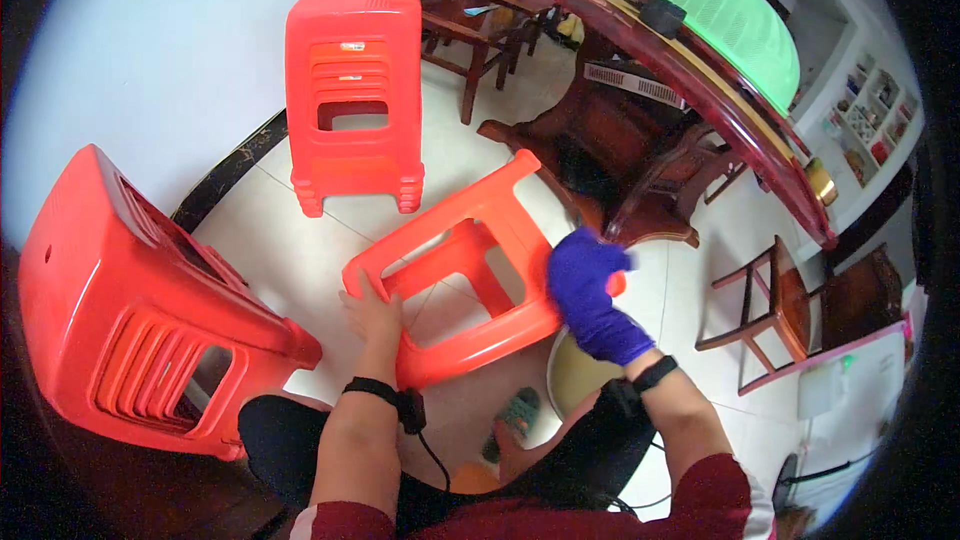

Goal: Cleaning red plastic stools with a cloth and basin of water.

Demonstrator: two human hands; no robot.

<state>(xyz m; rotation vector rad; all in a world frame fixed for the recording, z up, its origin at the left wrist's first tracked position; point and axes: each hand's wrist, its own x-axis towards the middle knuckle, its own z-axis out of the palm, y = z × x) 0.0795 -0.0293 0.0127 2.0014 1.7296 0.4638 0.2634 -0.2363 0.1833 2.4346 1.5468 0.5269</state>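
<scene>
A red plastic stool [470,330] lies tilted on its side in front of me, its open frame toward my body. My left hand [372,312], bare, grips the stool's left edge with the fingers curled over it. My right hand [592,295] is covered to the wrist by a purple-blue cloth or mitt [585,275]. It is closed around a leg at the stool's right end, and a bit of red shows past the cloth. The covered fingers themselves are hidden. Below that hand, a pale yellowish basin [578,375] is partly hidden by my leg.
Stacked red stools [355,70] stand against the wall; another red stack [140,310] is close on my left. A dark wooden table [700,90] at right bears a green mesh cover [725,15]. Wooden chairs [775,310] stand right and behind. A cable [435,460] hangs from my left wrist.
</scene>
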